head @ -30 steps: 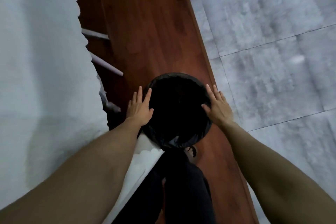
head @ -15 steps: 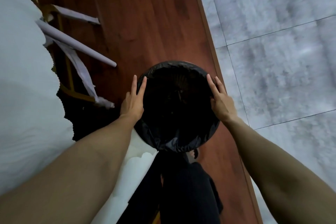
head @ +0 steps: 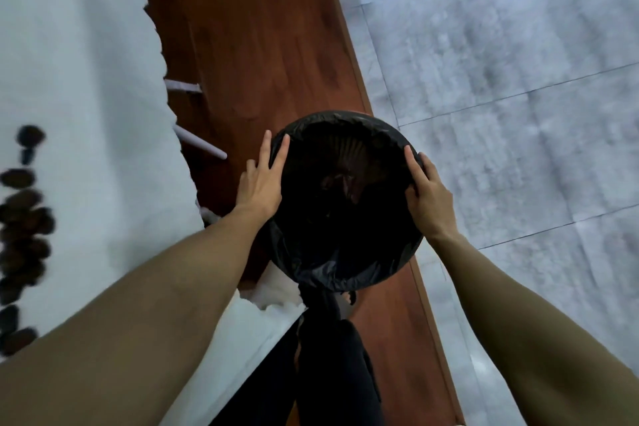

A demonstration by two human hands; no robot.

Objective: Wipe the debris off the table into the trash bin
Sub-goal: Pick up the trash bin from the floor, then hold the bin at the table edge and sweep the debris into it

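Blurring at the frame's left edge, dark debris (head: 20, 239) lies half cut off.

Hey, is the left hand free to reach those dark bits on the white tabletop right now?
Probably not yet: the left hand and right hand both hold the trash bin. Nothing lies between it and the debris.

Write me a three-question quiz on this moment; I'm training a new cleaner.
1. True or false: both hands grip the round black-lined trash bin.
2. On which side of the view do the dark brown debris pieces lie on the white-covered table?
3. The bin is over: A) wooden floor B) grey tiles C) the table.

Key: 1 true, left hand and right hand on opposite sides of the rim; 2 left; 3 A.
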